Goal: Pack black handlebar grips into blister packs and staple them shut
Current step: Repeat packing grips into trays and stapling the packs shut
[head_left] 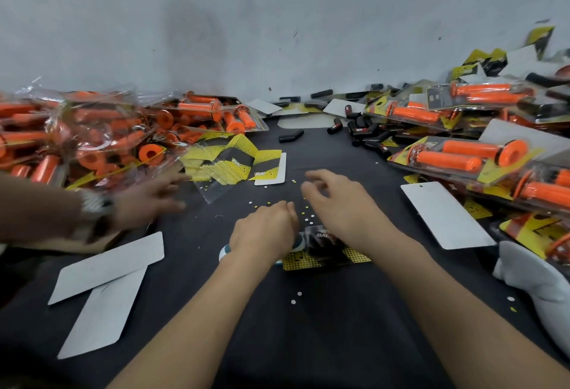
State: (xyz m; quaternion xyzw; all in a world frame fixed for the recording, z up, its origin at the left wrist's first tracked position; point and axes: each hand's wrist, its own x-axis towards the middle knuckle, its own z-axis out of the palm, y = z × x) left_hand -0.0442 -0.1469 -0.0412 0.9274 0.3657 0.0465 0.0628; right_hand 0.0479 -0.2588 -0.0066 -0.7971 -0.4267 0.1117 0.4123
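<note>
A blister pack (325, 242) holding black handlebar grips lies on its yellow card (300, 263) at the middle of the dark table. A teal and white stapler (224, 253) lies across just left of the pack, mostly hidden under my left hand (262, 231). That hand's fingers are curled in, with nothing seen between them. Whether its heel presses the stapler I cannot tell. My right hand (342, 206) hovers beyond the pack with fingers loosely bent, holding nothing. Loose black grips (361, 129) lie in a heap at the far right.
Another person's hand (148, 200), wearing a watch, reaches in from the left toward yellow cards (234, 163). Packs of orange grips pile up left (92, 135) and right (462, 157). White backing cards (108, 268) (444, 214) and a white glove (536, 277) lie nearby.
</note>
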